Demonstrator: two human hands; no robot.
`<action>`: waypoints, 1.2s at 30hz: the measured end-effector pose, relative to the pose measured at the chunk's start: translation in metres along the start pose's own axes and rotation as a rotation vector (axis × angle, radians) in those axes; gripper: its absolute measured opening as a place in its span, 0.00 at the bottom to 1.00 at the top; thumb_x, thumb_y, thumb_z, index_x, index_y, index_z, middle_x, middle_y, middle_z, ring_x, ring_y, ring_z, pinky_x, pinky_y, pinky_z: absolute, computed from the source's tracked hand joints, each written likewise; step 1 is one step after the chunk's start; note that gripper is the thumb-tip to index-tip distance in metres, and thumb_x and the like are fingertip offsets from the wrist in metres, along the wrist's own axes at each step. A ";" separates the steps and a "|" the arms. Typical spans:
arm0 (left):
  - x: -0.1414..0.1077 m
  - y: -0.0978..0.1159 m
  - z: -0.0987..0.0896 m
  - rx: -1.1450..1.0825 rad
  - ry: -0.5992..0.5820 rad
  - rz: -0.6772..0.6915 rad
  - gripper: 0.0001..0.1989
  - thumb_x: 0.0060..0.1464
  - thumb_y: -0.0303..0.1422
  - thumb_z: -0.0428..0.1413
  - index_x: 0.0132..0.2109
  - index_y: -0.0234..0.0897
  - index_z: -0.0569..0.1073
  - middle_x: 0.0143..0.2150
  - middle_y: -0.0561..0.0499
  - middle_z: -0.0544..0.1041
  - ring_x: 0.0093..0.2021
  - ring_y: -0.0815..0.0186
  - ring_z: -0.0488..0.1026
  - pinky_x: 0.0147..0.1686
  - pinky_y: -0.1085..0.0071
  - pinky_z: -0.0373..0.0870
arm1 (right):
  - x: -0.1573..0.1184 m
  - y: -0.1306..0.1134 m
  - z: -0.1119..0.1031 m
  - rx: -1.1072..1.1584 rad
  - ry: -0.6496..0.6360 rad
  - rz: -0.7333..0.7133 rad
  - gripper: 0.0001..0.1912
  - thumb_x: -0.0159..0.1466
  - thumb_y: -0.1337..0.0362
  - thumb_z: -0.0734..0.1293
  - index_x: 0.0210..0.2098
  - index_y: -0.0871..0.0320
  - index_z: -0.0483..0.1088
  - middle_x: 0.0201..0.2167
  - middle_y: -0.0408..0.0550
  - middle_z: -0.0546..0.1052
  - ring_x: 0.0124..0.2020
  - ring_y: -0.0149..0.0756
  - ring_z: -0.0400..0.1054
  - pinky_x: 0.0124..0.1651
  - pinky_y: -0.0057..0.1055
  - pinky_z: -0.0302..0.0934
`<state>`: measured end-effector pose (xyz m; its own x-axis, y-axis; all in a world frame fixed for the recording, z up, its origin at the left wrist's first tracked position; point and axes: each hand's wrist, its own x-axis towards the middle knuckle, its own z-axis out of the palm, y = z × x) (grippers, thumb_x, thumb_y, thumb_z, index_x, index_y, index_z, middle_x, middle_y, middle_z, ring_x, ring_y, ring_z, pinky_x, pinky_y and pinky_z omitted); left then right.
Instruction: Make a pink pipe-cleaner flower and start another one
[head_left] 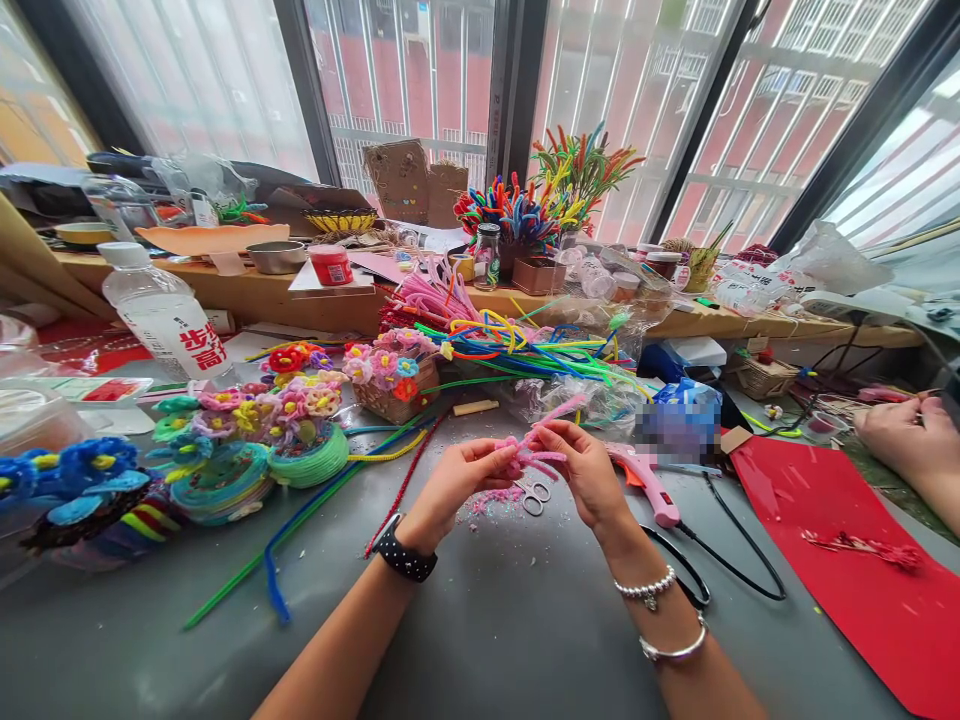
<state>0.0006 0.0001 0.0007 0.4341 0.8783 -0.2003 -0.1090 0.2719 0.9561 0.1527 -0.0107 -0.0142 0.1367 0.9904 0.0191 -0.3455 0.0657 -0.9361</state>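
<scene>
My left hand [466,482] pinches one side of a bent piece of pink pipe cleaner [541,458] in the middle of the view. On its other side my right hand [587,468] has fingers closed round it, and a few pink ends stick out between the two hands. Right below them on the grey table lie small scissors [534,497], partly hidden behind my right hand. Pink fuzz clippings [491,500] are scattered beside the scissors. A pink glue gun [652,488] with a black cord rests just right of my right hand.
Pipe-cleaner flowers in small baskets [307,455] stand at the left, near a water bottle [161,310]. Loose pipe cleaners [517,350] pile up behind my hands. A red sheet [847,550] lies at the right, where another person's hand [907,435] shows.
</scene>
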 end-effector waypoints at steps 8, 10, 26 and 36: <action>0.000 0.002 -0.002 -0.068 0.144 0.030 0.14 0.40 0.35 0.59 0.34 0.31 0.69 0.29 0.47 0.76 0.30 0.67 0.73 0.34 0.72 0.69 | -0.002 -0.006 -0.005 -0.286 -0.183 -0.063 0.12 0.50 0.63 0.68 0.35 0.57 0.71 0.33 0.45 0.74 0.35 0.32 0.66 0.38 0.27 0.59; 0.000 0.002 -0.002 -0.050 0.134 0.020 0.12 0.40 0.35 0.59 0.31 0.31 0.68 0.27 0.47 0.75 0.29 0.68 0.73 0.33 0.72 0.68 | -0.002 -0.005 -0.005 -0.346 -0.211 -0.100 0.09 0.51 0.62 0.67 0.31 0.58 0.71 0.29 0.44 0.74 0.32 0.31 0.66 0.37 0.27 0.59; 0.001 -0.004 -0.009 0.016 -0.140 0.029 0.15 0.38 0.29 0.61 0.34 0.34 0.63 0.22 0.55 0.72 0.25 0.72 0.70 0.27 0.76 0.65 | -0.002 -0.002 -0.001 -0.203 -0.121 0.110 0.16 0.48 0.54 0.67 0.17 0.62 0.67 0.15 0.39 0.66 0.18 0.24 0.58 0.24 0.24 0.55; 0.004 -0.003 -0.008 -0.357 -0.055 -0.057 0.11 0.42 0.23 0.58 0.35 0.33 0.66 0.31 0.51 0.74 0.31 0.73 0.72 0.36 0.78 0.68 | -0.006 -0.007 -0.003 0.032 -0.251 -0.020 0.07 0.48 0.64 0.70 0.28 0.56 0.72 0.28 0.42 0.73 0.28 0.25 0.64 0.32 0.23 0.59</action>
<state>-0.0050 0.0056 -0.0051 0.4952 0.8377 -0.2301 -0.3840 0.4487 0.8070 0.1568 -0.0177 -0.0088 -0.0902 0.9877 0.1278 -0.3744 0.0853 -0.9233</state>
